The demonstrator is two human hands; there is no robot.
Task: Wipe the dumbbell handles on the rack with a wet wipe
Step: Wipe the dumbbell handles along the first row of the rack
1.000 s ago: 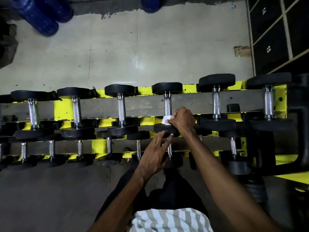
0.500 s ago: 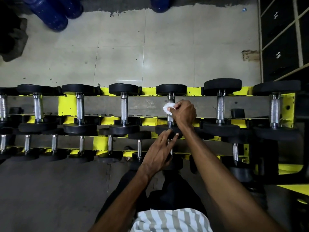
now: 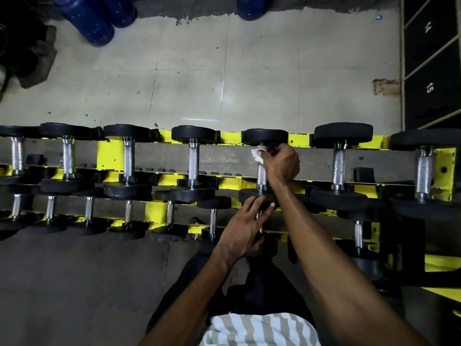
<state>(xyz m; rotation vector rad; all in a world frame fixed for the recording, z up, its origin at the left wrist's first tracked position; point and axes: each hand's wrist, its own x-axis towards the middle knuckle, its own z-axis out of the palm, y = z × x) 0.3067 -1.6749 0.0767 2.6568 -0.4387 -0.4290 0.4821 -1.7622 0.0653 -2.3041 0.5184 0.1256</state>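
A yellow rack (image 3: 112, 156) holds rows of black-ended dumbbells with chrome handles. My right hand (image 3: 280, 164) grips a white wet wipe (image 3: 257, 154) around the far end of one upper-row handle (image 3: 261, 176), just under that dumbbell's far head (image 3: 264, 136). My left hand (image 3: 245, 227) rests flat, fingers spread, on the same dumbbell's near head (image 3: 250, 195). The handle's far part is hidden by my right hand.
Other upper-row dumbbells stand left (image 3: 193, 159) and right (image 3: 338, 166) of the one being wiped; a lower row (image 3: 212, 221) sits nearer me. Blue cylinders (image 3: 87, 17) lie on the tiled floor beyond. Dark numbered lockers (image 3: 431, 58) fill the far right.
My right hand has slid the wipe along the handle from its near end up to its far end. My left hand has stayed on the near head.
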